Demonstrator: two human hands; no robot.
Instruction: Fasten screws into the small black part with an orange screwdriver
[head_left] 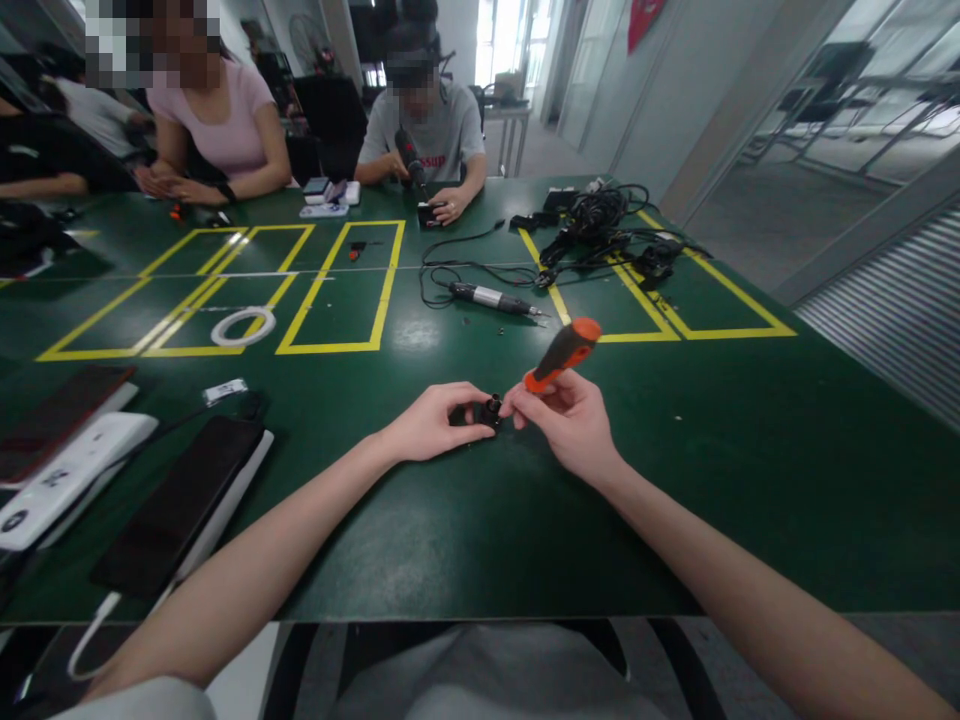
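Note:
A small black part (490, 411) sits low over the green table between the thumb and fingers of my left hand (435, 422). It is too small for me to tell its kind. My right hand (564, 418) is closed around an orange and black screwdriver (564, 354), whose handle leans up and to the right. The right fingertips are close beside the black part. The screwdriver's shaft and tip are hidden by my fingers.
An electric screwdriver (495, 299) with a cord lies ahead. Tangled black cables (600, 225) pile up at back right. A white ring (243, 326), a phone (184, 500) and a power strip (75, 480) lie leftward. Across the green table (750, 480), a co-worker (431, 125) holds a drill.

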